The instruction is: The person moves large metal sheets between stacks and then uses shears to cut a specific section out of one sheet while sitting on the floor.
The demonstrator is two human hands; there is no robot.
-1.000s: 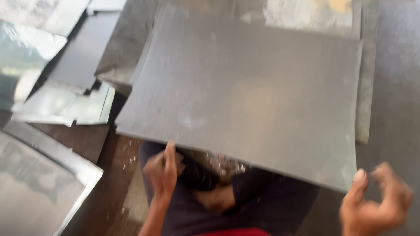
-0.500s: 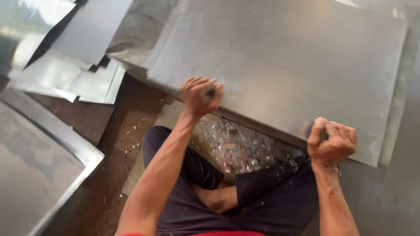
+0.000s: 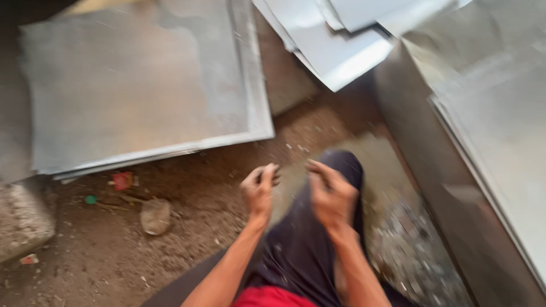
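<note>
My left hand [image 3: 260, 189] and my right hand [image 3: 330, 194] hover close together above my dark-trousered knee [image 3: 335, 170], a few centimetres apart. Both are blurred, with the fingers curled in, and I see nothing in either. They touch no sheet. A stack of grey metal sheets [image 3: 142, 85] lies flat on the ground ahead to the left. Another large metal sheet pile [image 3: 500, 119] runs along my right side, nearest my right hand.
More shiny sheets [image 3: 341, 45] overlap at the top centre. The brown dirt floor [image 3: 216, 170] holds a small stone [image 3: 154, 215], a red scrap [image 3: 121, 180] and a green cap [image 3: 90, 199]. A concrete block [image 3: 23, 219] sits at the left edge.
Both hands have let go of the big sheet's near edge and come together over my knee. The view has swung left, so that sheet now lies at my right.
</note>
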